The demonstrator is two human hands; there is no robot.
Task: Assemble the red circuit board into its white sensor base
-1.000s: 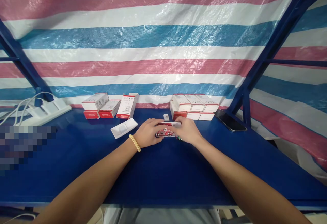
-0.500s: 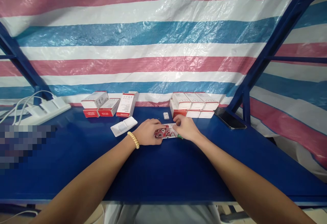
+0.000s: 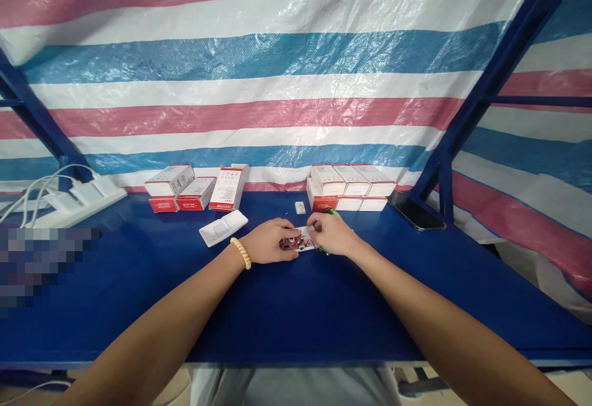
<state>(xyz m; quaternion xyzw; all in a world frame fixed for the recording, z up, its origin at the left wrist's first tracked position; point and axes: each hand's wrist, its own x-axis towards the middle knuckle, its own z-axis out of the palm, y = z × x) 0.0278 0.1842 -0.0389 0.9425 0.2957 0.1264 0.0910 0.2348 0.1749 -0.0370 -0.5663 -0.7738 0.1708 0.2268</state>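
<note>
As left hand grips white casing with red circuit board mid-tabletop, its fingers hide board's left end. Right hand curled over casing's right end; cannot tell what it grips, green item mostly hidden under it. Pixelated patch masks far left. Blue tabletop runs from hands to front edge, wide to right. White plastic cover just beside left hand; small white piece, white-and-red cartons beyond hands, striped tarp behind; smartphone right, power strip left.
</note>
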